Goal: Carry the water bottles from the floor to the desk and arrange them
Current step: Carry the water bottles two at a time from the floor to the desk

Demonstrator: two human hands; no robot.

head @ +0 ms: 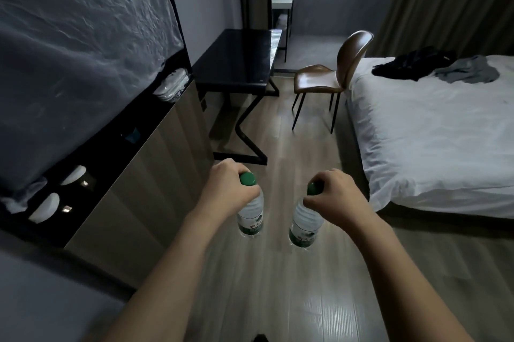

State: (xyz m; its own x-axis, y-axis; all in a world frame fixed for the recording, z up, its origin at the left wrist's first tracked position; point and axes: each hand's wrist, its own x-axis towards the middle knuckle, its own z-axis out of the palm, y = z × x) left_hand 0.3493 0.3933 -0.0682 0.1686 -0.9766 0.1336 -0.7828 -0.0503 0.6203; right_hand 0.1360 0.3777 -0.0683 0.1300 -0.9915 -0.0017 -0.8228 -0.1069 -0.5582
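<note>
My left hand (226,188) grips the neck of a clear water bottle (250,218) with a green cap and green label. My right hand (332,194) grips the neck of a second, matching bottle (303,226). Both bottles hang upright above the wooden floor, side by side and apart. The black desk (236,63) stands ahead against the left wall, its dark top bare as far as I can see.
A brown chair (331,74) stands right of the desk, facing it. A white bed (434,133) with dark clothes on it fills the right side. A low cabinet (133,174) runs along the left wall. Wooden floor (292,124) leads toward the desk.
</note>
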